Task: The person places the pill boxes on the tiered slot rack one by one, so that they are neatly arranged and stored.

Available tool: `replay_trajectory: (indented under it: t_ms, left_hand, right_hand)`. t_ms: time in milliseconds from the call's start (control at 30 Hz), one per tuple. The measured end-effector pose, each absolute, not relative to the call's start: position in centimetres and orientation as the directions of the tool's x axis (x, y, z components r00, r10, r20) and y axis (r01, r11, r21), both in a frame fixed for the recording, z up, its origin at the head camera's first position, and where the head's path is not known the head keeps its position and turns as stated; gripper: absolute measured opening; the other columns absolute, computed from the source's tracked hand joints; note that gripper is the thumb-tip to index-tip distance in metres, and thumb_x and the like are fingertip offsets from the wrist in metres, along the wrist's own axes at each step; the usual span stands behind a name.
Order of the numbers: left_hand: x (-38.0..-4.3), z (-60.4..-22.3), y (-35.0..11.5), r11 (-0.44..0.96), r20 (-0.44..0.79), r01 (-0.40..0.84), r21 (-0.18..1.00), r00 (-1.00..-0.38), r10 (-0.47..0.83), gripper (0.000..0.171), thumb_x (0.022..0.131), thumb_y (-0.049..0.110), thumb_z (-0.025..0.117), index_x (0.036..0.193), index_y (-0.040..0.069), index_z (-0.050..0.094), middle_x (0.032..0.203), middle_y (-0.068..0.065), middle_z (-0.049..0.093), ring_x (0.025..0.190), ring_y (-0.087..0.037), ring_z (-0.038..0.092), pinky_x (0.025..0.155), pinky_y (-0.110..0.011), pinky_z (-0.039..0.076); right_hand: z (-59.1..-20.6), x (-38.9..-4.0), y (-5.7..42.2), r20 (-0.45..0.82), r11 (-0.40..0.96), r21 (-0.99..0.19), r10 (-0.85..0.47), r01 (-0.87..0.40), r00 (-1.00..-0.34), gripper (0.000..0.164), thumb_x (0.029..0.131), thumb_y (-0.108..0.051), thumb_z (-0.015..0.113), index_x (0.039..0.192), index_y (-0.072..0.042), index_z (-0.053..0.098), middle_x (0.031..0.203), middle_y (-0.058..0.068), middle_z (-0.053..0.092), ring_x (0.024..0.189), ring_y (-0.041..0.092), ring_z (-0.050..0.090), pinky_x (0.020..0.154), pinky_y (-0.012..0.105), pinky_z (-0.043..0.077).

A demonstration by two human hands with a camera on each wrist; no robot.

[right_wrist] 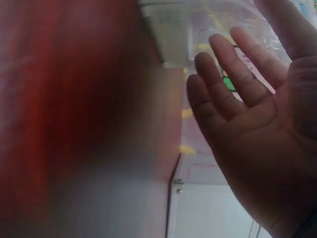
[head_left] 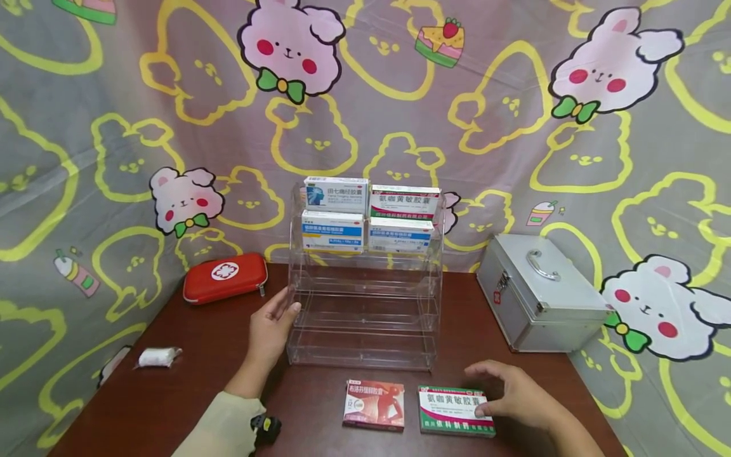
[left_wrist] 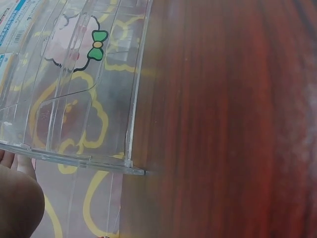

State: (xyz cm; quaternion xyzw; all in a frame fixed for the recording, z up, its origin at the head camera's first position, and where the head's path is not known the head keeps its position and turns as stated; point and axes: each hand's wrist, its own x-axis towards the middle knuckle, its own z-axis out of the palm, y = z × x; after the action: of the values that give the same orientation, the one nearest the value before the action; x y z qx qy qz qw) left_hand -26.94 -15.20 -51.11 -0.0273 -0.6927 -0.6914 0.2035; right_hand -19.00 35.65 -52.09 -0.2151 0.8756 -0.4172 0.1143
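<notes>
A clear acrylic tiered rack (head_left: 365, 317) stands on the table. My left hand (head_left: 271, 324) touches its left side, with the thumb at the front edge; in the left wrist view, fingertips (left_wrist: 25, 166) meet the side panel. My right hand (head_left: 516, 397) is over the right end of a green-and-white medicine box (head_left: 451, 406) lying flat, its thumb overlapping the box. Seen from the right wrist, the fingers are spread and the palm holds nothing. To the left of that box lies a red-and-pink medicine box (head_left: 374, 406).
Upper tiers of the rack hold a grey-white box (head_left: 337, 195), a green-and-white box (head_left: 404, 203) and two blue-and-white boxes (head_left: 333, 231). A red zip case (head_left: 225, 279) and a white wrapped roll (head_left: 158, 357) lie left. A silver metal case (head_left: 537, 298) stands right.
</notes>
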Motion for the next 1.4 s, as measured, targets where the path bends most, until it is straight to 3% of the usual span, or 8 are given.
replay_trajectory:
  t_ms: [167,267,533,767,933,1033,1267,1400]
  left_hand:
    - [-26.9,-51.2,-15.2,0.031,0.303,0.305,0.952,-0.921,-0.244,0.053,0.101,0.004,0.077,0.151,-0.003,0.061,0.152,-0.020,0.063,0.135,-0.006,0.062,0.103,-0.009,0.052]
    - [-26.8,-51.2,-15.3,0.033,0.311,0.313,0.949,-0.918,-0.248,0.052,0.101,0.005,0.077,0.150,-0.003,0.062,0.151,-0.020,0.064,0.136,-0.009,0.062,0.102,-0.009,0.052]
    - [-26.9,-51.2,-15.3,0.024,0.326,0.331,0.943,-0.911,-0.250,0.051,0.102,0.004,0.076,0.150,-0.004,0.062,0.152,-0.020,0.063,0.130,0.002,0.063,0.103,-0.010,0.052]
    - [-26.8,-51.2,-15.3,0.029,0.318,0.321,0.947,-0.915,-0.250,0.052,0.102,0.003,0.076,0.151,-0.005,0.061,0.152,-0.022,0.063,0.140,-0.018,0.060,0.102,-0.008,0.052]
    - [-26.8,-51.1,-15.2,0.031,0.310,0.312,0.949,-0.918,-0.246,0.052,0.102,0.004,0.076,0.151,-0.004,0.061,0.152,-0.020,0.063,0.134,-0.003,0.063,0.102,-0.008,0.052]
    - [-26.8,-51.1,-15.2,0.029,0.307,0.310,0.950,-0.920,-0.241,0.051,0.102,0.003,0.075,0.151,-0.003,0.061,0.152,-0.021,0.063,0.131,0.001,0.063,0.102,-0.008,0.052]
    - [-27.0,-51.2,-15.3,0.041,0.321,0.322,0.946,-0.913,-0.252,0.051,0.101,0.002,0.076,0.150,-0.004,0.062,0.151,-0.021,0.065,0.143,-0.029,0.058,0.101,-0.008,0.052]
    - [-27.0,-51.1,-15.3,0.044,0.318,0.317,0.947,-0.916,-0.246,0.051,0.101,0.002,0.076,0.150,-0.003,0.062,0.151,-0.020,0.064,0.143,-0.032,0.057,0.101,-0.008,0.052]
  right_hand:
    - [-52.7,-18.8,36.1,-0.137,0.657,-0.705,-0.496,-0.267,-0.858,0.085,0.075,-0.039,0.101,0.149,-0.019,0.064,0.148,0.004,0.065,0.131,0.012,0.059,0.105,0.025,0.051]
    - [-52.7,-18.6,36.0,-0.162,0.724,-0.619,-0.496,-0.303,-0.853,0.088,0.073,-0.047,0.101,0.149,-0.023,0.064,0.145,-0.002,0.062,0.128,0.016,0.056,0.104,0.031,0.051]
    - [-52.8,-18.6,35.5,-0.030,0.739,-0.524,-0.513,-0.423,-0.858,0.078,0.063,-0.055,0.102,0.126,-0.024,0.069,0.127,-0.010,0.063,0.116,0.007,0.059,0.099,0.023,0.053]
    - [-52.5,-19.1,34.9,-0.034,0.659,-0.681,-0.464,-0.319,-0.885,0.040,0.081,-0.032,0.097,0.112,-0.026,0.072,0.105,-0.012,0.073,0.094,0.001,0.062,0.081,0.021,0.053]
    - [-51.7,-19.6,34.9,0.065,0.525,-0.780,-0.472,-0.340,-0.879,0.018,0.093,-0.020,0.087,0.108,-0.019,0.077,0.101,-0.004,0.078,0.092,0.002,0.069,0.078,0.023,0.060]
    - [-50.8,-19.7,35.0,0.110,0.466,-0.811,-0.471,-0.353,-0.875,0.015,0.096,-0.017,0.083,0.109,-0.014,0.077,0.102,0.000,0.080,0.093,0.004,0.072,0.077,0.024,0.062]
    - [-48.0,-20.2,33.2,0.197,0.471,-0.800,-0.379,-0.372,-0.904,0.018,0.099,-0.015,0.081,0.117,-0.013,0.079,0.111,0.002,0.081,0.093,0.007,0.074,0.078,0.025,0.063]
    - [-46.2,-20.6,30.6,0.264,0.478,-0.792,-0.295,-0.381,-0.918,0.019,0.100,-0.016,0.080,0.119,-0.014,0.080,0.109,0.001,0.082,0.089,0.008,0.073,0.074,0.026,0.062]
